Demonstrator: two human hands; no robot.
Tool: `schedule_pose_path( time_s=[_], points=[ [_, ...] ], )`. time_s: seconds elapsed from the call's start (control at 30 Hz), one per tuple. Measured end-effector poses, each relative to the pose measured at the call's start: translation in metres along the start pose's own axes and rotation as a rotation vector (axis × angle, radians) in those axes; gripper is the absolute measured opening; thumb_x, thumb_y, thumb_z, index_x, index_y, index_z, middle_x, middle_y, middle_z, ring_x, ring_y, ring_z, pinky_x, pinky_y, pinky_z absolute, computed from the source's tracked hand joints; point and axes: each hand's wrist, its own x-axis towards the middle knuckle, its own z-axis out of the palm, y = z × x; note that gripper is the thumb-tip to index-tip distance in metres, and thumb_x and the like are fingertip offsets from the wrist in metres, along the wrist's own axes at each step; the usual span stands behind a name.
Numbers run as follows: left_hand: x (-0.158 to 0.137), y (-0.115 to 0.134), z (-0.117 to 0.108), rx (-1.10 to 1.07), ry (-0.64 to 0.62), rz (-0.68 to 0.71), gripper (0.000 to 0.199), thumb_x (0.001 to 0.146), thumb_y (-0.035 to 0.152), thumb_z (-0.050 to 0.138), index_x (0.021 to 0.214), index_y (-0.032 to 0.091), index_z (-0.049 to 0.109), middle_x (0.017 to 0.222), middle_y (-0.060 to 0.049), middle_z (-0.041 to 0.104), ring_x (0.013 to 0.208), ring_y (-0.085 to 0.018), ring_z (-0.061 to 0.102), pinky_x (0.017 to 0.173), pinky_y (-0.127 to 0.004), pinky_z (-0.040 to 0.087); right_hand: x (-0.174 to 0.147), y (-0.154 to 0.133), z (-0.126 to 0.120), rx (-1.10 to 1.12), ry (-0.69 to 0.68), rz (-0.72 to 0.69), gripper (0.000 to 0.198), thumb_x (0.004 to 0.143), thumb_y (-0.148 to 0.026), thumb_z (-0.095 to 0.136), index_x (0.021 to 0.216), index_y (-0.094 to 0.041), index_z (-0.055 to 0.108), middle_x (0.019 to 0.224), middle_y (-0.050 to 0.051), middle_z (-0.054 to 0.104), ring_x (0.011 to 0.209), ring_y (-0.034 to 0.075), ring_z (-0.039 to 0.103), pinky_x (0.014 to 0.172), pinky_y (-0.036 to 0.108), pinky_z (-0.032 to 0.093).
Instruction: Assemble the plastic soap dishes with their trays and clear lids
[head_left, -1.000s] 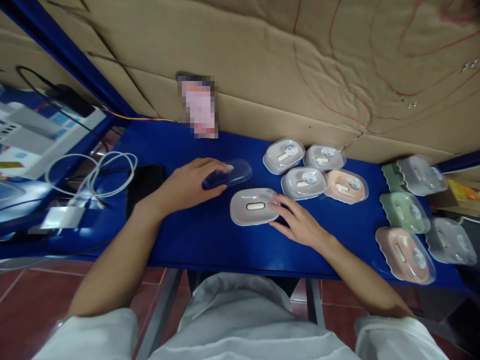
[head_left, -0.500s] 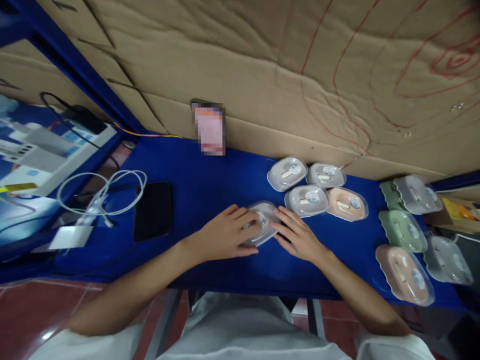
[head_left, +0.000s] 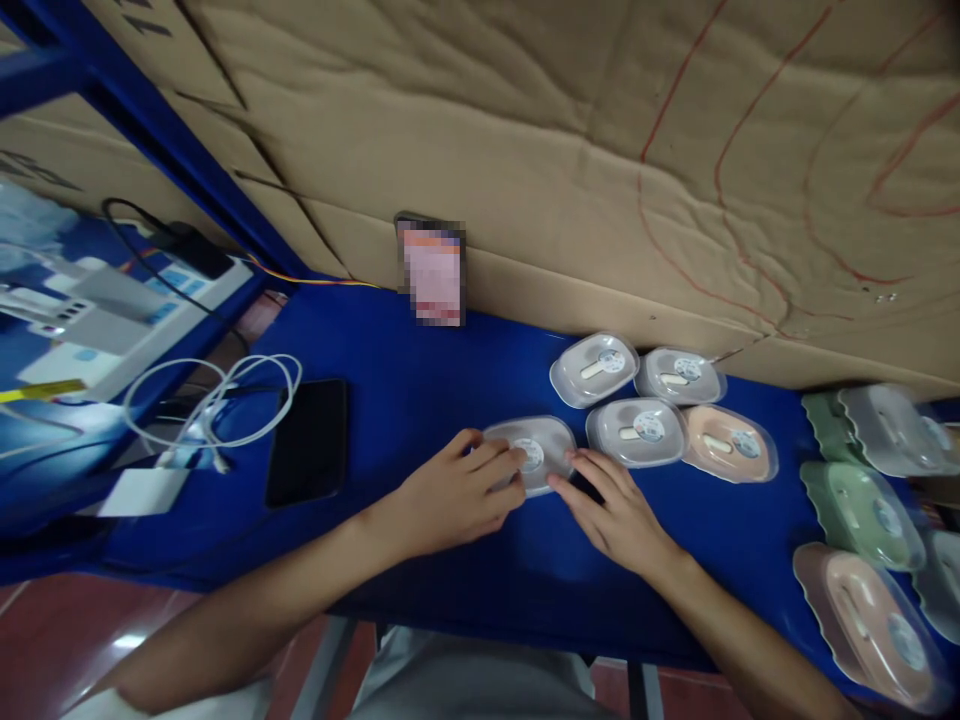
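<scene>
A grey oval plastic box with a clear lid (head_left: 551, 435) and a round label lies on the blue table before me. My left hand (head_left: 469, 490) is over the box's left end, its fingers curled and pressed together beside the label; what is under the fingertips is hidden. At the opposite end, my right hand (head_left: 619, 510) grips the rim between thumb and fingers. Just beyond it sit similar lidded boxes: a grey one (head_left: 646, 410) close by, two more grey ones (head_left: 589, 352) (head_left: 694, 368) behind, and a peach one (head_left: 720, 460). Each has a cream handle-like strip on top.
More boxes in green (head_left: 855, 500), peach (head_left: 862, 610) and grey (head_left: 892, 405) stand at the right. A black phone (head_left: 307, 440), a coiled white cable (head_left: 281, 375) and a white charger (head_left: 142, 492) lie left. A blurred-out phone (head_left: 431, 275) leans on the cardboard wall (head_left: 450, 100).
The view has shifted, so the table things appear lower and, on the right, further right. My left fingers have drawn back toward the box's left end, showing more of the label.
</scene>
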Motion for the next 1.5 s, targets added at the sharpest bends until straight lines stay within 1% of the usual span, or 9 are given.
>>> schedule_pose_path(
  time_s=[0.13,0.27,0.4,0.73,0.97,1.1,1.2,1.37,1.5],
  points=[
    [0.002,-0.003,0.003,0.025,0.040,-0.022,0.018,0.097,0.028,0.070,0.114,0.023,0.066,0.132,-0.008,0.071,0.112,-0.026,0.064,0.099,-0.045,0.047,-0.001,0.000,0.005,0.001,-0.039,0.027,0.062,0.103,-0.013,0.059,0.163,-0.025,0.049,0.158,0.017,0.057,0.148,0.035,0.053,0.116,0.055,0.057],
    [0.004,-0.002,0.006,0.065,0.050,-0.018,0.018,0.099,0.025,0.069,0.116,0.019,0.067,0.129,-0.010,0.072,0.110,-0.026,0.064,0.091,-0.042,0.050,-0.003,0.000,0.010,0.016,-0.051,0.053,0.074,0.105,-0.013,0.057,0.173,-0.024,0.029,0.170,0.018,0.042,0.160,0.036,0.038,0.124,0.057,0.050],
    [0.004,-0.001,0.009,0.072,0.059,-0.025,0.015,0.102,0.025,0.065,0.115,0.018,0.068,0.129,-0.011,0.071,0.107,-0.026,0.064,0.088,-0.040,0.051,-0.001,0.000,0.012,0.028,-0.035,0.054,0.080,0.107,-0.014,0.054,0.176,-0.024,0.015,0.176,0.017,0.032,0.164,0.035,0.030,0.127,0.057,0.046],
    [0.004,-0.006,0.017,-0.117,0.165,-0.078,0.016,0.100,0.023,0.065,0.116,0.019,0.066,0.125,-0.010,0.071,0.108,-0.027,0.063,0.091,-0.041,0.052,-0.001,0.000,0.014,0.029,-0.013,0.063,0.078,0.109,-0.015,0.051,0.176,-0.027,0.012,0.177,0.016,0.028,0.164,0.033,0.029,0.128,0.058,0.045],
    [0.003,-0.007,0.022,-0.193,0.130,-0.133,0.024,0.102,0.025,0.063,0.125,0.022,0.066,0.134,-0.012,0.068,0.124,-0.029,0.063,0.100,-0.045,0.051,-0.003,0.000,0.016,0.039,-0.015,0.091,0.076,0.109,-0.019,0.051,0.175,-0.027,0.016,0.180,0.012,0.021,0.166,0.032,0.026,0.130,0.056,0.041],
    [0.003,-0.010,0.026,-0.234,0.107,-0.205,0.032,0.101,0.025,0.064,0.133,0.023,0.065,0.154,-0.018,0.055,0.149,-0.037,0.049,0.116,-0.057,0.046,-0.004,-0.001,0.016,0.029,-0.020,0.110,0.075,0.110,-0.021,0.051,0.176,-0.027,0.016,0.181,0.012,0.020,0.166,0.032,0.026,0.130,0.056,0.041],
    [0.002,-0.013,0.030,-0.265,0.066,-0.214,0.040,0.101,0.037,0.068,0.138,0.022,0.062,0.168,-0.021,0.040,0.161,-0.041,0.034,0.124,-0.064,0.040,-0.004,-0.001,0.016,0.028,-0.020,0.108,0.075,0.110,-0.021,0.050,0.176,-0.028,0.014,0.181,0.012,0.019,0.166,0.032,0.025,0.129,0.056,0.042],
    [0.001,-0.019,0.034,-0.262,0.003,-0.204,0.065,0.107,0.047,0.061,0.165,0.026,0.039,0.177,-0.019,0.028,0.165,-0.037,0.029,0.128,-0.060,0.040,-0.004,-0.002,0.016,0.035,-0.007,0.102,0.076,0.110,-0.021,0.051,0.176,-0.028,0.014,0.181,0.012,0.019,0.166,0.032,0.025,0.129,0.056,0.042],
    [-0.002,-0.022,0.036,-0.232,-0.023,-0.183,0.071,0.109,0.047,0.058,0.171,0.030,0.029,0.180,-0.018,0.020,0.166,-0.038,0.026,0.128,-0.058,0.041,-0.004,-0.002,0.017,0.036,0.009,0.083,0.076,0.110,-0.019,0.049,0.176,-0.027,0.013,0.181,0.012,0.018,0.166,0.031,0.023,0.130,0.056,0.040]
  ],
)
